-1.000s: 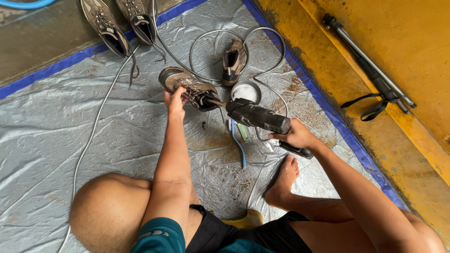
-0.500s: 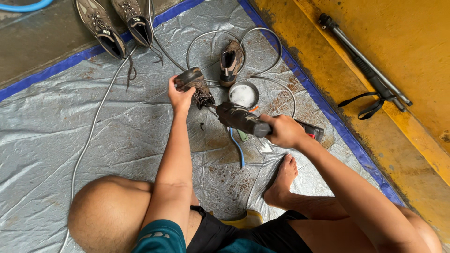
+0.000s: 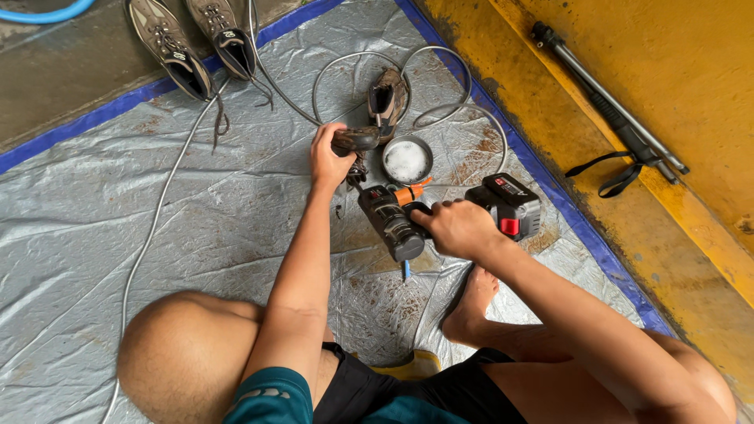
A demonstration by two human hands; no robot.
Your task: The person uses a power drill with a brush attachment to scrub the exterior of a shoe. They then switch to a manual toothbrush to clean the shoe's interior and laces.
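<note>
Muddy shoe (image 3: 355,141) clamped in left hand (image 3: 326,161) fingers; right hand (image 3: 455,228) fingers around cordless power tool (image 3: 408,220).

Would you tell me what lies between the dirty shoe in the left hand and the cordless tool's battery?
In the head view, a small round tin of white stuff sits on the tarp there.

left hand (image 3: 328,161) grips muddy shoe (image 3: 355,140) | right hand (image 3: 458,229) grips cordless tool (image 3: 397,222)

Soft even daylight, sharp focus
</note>
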